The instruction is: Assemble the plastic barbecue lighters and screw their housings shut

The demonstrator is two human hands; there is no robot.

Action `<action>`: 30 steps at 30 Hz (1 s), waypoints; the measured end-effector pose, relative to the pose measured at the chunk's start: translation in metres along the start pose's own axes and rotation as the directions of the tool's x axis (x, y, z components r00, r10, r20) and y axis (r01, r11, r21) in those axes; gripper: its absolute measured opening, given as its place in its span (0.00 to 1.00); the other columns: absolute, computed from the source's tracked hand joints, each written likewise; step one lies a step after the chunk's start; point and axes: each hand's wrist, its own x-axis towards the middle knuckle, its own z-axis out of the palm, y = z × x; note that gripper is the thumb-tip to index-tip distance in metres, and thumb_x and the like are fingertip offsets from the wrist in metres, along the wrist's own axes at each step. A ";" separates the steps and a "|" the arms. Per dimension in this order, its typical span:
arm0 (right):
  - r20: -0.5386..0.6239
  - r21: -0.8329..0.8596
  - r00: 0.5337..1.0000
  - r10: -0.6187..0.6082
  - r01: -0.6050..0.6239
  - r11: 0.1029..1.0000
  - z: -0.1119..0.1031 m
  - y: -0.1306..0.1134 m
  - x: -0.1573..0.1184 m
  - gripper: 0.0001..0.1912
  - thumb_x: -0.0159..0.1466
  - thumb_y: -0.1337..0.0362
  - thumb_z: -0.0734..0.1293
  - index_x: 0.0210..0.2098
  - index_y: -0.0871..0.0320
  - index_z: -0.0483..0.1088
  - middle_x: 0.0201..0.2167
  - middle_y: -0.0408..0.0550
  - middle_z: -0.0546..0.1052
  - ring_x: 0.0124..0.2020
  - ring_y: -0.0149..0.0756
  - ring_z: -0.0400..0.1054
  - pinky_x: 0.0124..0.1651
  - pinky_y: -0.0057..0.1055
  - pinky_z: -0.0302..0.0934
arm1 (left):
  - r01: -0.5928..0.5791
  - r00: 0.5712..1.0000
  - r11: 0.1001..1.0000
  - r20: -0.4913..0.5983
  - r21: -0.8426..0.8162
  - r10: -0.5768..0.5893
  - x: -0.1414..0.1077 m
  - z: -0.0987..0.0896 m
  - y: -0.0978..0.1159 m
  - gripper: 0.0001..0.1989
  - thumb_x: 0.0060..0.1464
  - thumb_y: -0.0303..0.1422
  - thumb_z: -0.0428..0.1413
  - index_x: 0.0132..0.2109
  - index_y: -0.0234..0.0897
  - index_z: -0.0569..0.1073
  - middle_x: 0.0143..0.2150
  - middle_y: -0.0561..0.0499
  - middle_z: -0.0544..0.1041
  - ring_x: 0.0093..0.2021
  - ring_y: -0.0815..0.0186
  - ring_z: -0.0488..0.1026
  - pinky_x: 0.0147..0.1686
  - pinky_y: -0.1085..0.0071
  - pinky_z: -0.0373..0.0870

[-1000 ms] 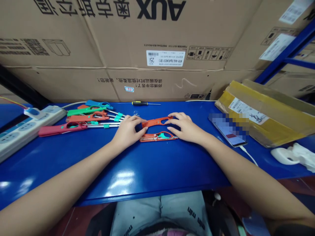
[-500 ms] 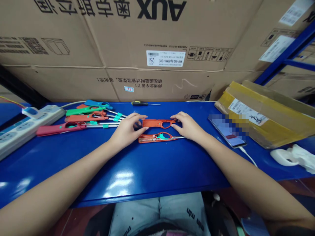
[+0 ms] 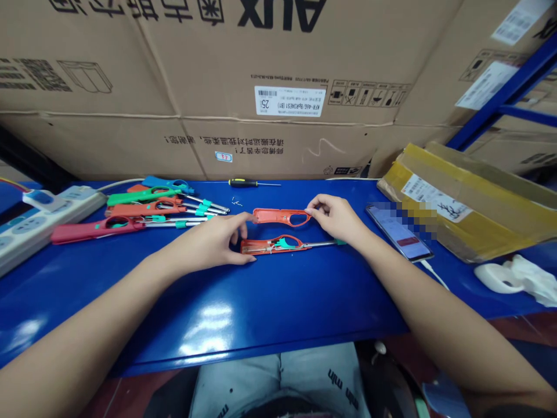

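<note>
My right hand pinches the orange cover just past the open lighter; my left hand is wide at the lighter's handle end. The cover looks light and stiff; hold its edges.

And on the tabletop, the cover half lies just behind the opened lighter; screws back and left, screwdriver behind those! Out left, the lighter pile, then power strip; right, phone, box beyond.

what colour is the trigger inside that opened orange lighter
The trigger is teal green, shown best in the head view.
</note>
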 end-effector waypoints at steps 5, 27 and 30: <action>-0.023 0.071 1.000 -0.003 0.004 0.997 -0.003 0.004 0.002 0.05 0.60 0.63 0.68 0.31 0.57 0.69 0.23 0.42 0.72 0.24 0.30 0.62 0.29 0.29 0.57 | -0.035 0.998 0.992 -0.059 -0.124 0.028 0.005 0.015 0.000 0.25 0.55 0.44 0.63 0.56 0.41 0.69 0.40 0.51 0.78 0.30 0.67 0.74 0.31 0.71 0.73; -0.010 -0.168 0.841 -0.541 0.532 0.830 -0.011 -0.023 -0.016 0.14 0.73 0.66 0.57 0.44 0.56 0.74 0.42 0.54 0.77 0.43 0.39 0.72 0.47 0.38 0.68 | 0.229 0.818 0.232 0.057 -0.945 -0.572 0.018 0.018 0.023 0.18 0.64 0.44 0.57 0.33 0.33 0.75 0.23 0.50 0.76 0.22 0.71 0.74 0.28 0.76 0.77; 0.006 -0.136 0.857 -0.515 0.511 0.849 -0.013 -0.024 -0.015 0.12 0.72 0.65 0.59 0.42 0.55 0.74 0.41 0.52 0.78 0.42 0.39 0.72 0.46 0.37 0.67 | 0.274 0.840 0.227 0.117 -0.935 -0.530 0.018 0.017 0.021 0.15 0.61 0.42 0.61 0.34 0.34 0.77 0.28 0.47 0.80 0.23 0.71 0.75 0.27 0.75 0.78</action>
